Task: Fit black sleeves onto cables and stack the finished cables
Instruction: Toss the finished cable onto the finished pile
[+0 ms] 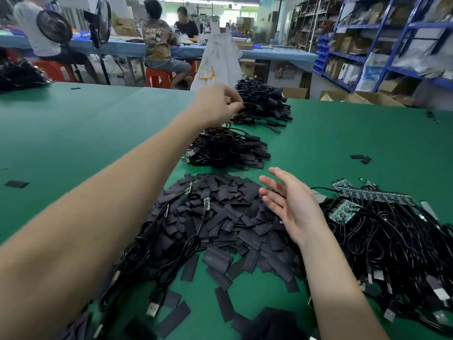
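The left hand [215, 104] reaches out to the far heap of sleeved black cables [263, 101], its curled fingertips pinching a thin black cable at the heap's near edge, seemingly setting it down. A second heap of finished cables [228, 148] lies just nearer. The right hand [289, 204] hovers with fingers spread and relaxed, holding nothing, over the broad pile of flat black sleeve pieces [225, 217].

Judging by the two stacks, a good share is done, yet much is left: a big tangle of black cables with bare green circuit boards [382, 229] waits at the right.

All of it rests on a green matted worktable [73, 123]. Beyond are a white plastic bag [220, 60], seated workers at a blue-covered bench [269, 55], and blue storage shelving [380, 38].
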`<state>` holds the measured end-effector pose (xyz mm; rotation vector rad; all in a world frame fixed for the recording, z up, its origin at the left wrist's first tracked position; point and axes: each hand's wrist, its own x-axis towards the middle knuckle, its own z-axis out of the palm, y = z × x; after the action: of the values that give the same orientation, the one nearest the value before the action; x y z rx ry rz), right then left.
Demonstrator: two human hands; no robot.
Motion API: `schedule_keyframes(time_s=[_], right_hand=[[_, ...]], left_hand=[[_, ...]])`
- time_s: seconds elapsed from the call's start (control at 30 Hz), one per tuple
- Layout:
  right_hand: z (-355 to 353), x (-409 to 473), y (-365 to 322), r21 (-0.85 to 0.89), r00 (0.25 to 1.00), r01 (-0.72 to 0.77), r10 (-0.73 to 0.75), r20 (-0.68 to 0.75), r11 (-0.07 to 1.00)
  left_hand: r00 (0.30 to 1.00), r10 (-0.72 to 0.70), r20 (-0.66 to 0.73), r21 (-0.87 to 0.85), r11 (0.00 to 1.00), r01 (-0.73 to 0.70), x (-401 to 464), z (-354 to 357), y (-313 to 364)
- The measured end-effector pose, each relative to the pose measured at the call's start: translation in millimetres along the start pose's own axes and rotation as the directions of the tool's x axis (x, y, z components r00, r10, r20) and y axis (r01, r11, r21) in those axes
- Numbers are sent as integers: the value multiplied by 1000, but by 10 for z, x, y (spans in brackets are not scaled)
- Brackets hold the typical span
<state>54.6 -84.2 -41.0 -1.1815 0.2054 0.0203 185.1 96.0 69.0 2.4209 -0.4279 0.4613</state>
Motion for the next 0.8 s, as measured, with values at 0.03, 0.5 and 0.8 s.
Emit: schedule_keyframes(time_s=[0.03, 0.5, 0.8], right_hand=[[-5, 2, 4, -15, 1000, 2, -1, 6, 1000], [-19, 34, 18, -86, 999, 32, -31, 13, 996], [-22, 1, -59, -170, 997, 69, -75, -34, 983]], left_hand=[[998, 45, -34, 150, 988, -39, 102, 76, -66], [996, -77, -36, 251, 964, 84, -210, 505, -440], [807, -470, 357, 451, 844, 291, -1345, 256, -202]])
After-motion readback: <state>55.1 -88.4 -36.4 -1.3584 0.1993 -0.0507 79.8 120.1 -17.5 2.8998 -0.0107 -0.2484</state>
